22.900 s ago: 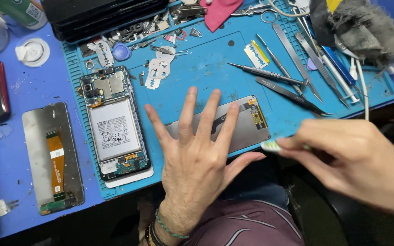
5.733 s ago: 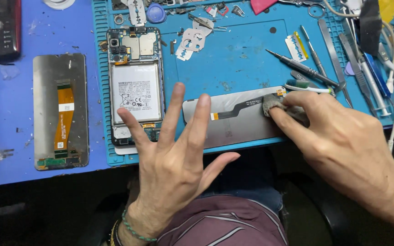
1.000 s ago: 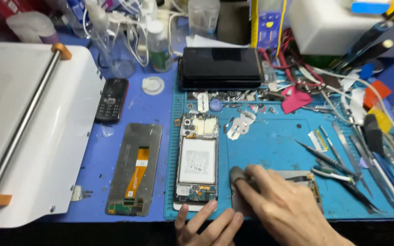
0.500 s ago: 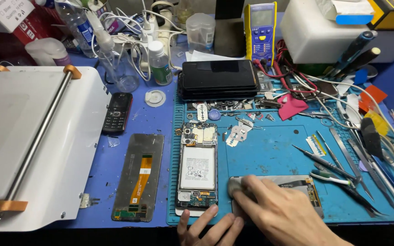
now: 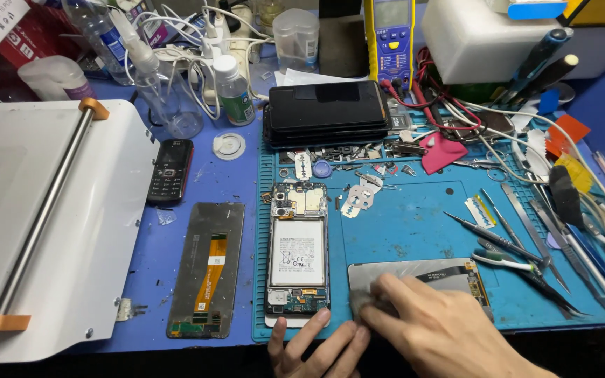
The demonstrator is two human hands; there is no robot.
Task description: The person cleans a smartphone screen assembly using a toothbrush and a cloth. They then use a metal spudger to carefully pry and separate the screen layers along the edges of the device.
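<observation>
My right hand (image 5: 442,332) presses a small grey wipe (image 5: 363,302) onto the left end of a display panel (image 5: 428,274) lying face down on the blue mat (image 5: 414,224), with a flex cable at its right end. My left hand (image 5: 313,346) rests at the mat's front edge with its fingers apart. The fingertips touch the bottom of an opened phone (image 5: 297,253) that shows its battery and boards. It holds nothing.
A second display panel with an orange flex (image 5: 206,269) lies left of the mat, near a black keypad phone (image 5: 169,170) and a white machine with a steel bar (image 5: 43,210). Tweezers and drivers (image 5: 519,252), stacked phones (image 5: 327,112), bottles, cables and a meter crowd the back and right.
The view has tipped up, showing more of the bench's back. My right hand keeps the wipe on the panel's left end, and my left hand stays at the front edge.
</observation>
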